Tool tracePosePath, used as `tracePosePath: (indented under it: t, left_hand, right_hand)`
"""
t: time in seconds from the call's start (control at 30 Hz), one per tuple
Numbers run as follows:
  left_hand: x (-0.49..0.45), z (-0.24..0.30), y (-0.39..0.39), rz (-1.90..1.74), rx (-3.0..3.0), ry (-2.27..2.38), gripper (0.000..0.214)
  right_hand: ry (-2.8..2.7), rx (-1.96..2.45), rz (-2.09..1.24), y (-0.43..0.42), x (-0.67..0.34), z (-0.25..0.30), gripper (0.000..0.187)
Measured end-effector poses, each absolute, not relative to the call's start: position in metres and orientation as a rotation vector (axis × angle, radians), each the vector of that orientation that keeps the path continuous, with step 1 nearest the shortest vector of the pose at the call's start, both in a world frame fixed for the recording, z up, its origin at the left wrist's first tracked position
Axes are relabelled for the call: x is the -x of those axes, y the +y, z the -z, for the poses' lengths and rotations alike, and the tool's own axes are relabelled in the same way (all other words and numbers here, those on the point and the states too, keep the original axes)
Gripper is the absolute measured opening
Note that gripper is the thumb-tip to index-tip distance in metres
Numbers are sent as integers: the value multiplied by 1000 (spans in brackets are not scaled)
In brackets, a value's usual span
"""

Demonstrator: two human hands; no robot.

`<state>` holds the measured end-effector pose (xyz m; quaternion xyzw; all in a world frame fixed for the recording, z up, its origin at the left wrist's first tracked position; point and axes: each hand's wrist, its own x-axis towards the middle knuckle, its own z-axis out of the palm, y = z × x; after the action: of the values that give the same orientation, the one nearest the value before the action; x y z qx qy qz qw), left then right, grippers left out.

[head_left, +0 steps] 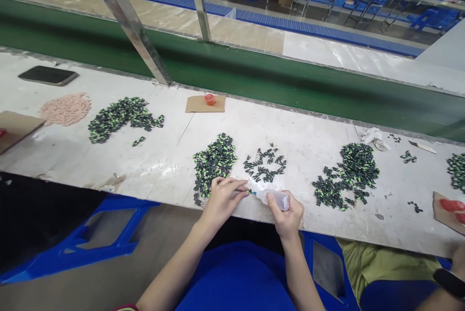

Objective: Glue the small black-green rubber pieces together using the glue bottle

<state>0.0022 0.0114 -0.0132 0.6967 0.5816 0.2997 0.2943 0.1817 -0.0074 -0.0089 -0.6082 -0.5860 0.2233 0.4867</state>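
Observation:
Between the thumb and fingers of my left hand (223,198) is a small dark green piece with bright green marks (249,191). My right hand (289,214) grips a translucent squeeze bottle (273,199), lying nearly level, its blue tip at the small piece; whether they touch I cannot tell. Just behind my left hand lies a heap of the same dark green pieces (215,158). Beyond the bottle, several slim dark pieces (265,165) are spread loosely on the white table (240,124).
Further heaps of dark pieces lie left (121,117) and right (347,175). A red tub (209,99) stands on cardboard (194,104). A phone (49,75), pink pieces (66,108) and a knife (422,147) are also on the table. A metal post (129,23) rises behind; another person's wrist (445,287) shows at right.

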Motion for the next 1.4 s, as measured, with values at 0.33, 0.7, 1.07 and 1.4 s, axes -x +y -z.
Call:
tracePosePath:
  t: [0.33,0.7,1.07,1.4]
  left_hand:
    - [-3,13,11,-807,-1845,1564,21]
    - [-3,14,11,-777,-1861,1602,18]
    - [-2,11,12,-727,-1836,1569,20]
    - [8,7,16,-709,-1994,1610,17]
  right_hand:
    - [-1378,1471,-592,-8,-181,8,36]
    - [-1379,1435,-644,-6,-182,10,40]
    - [-964,1404,-608,-4,-200,11,27]
    - [-893,1476,-585,24,-245,17,52]
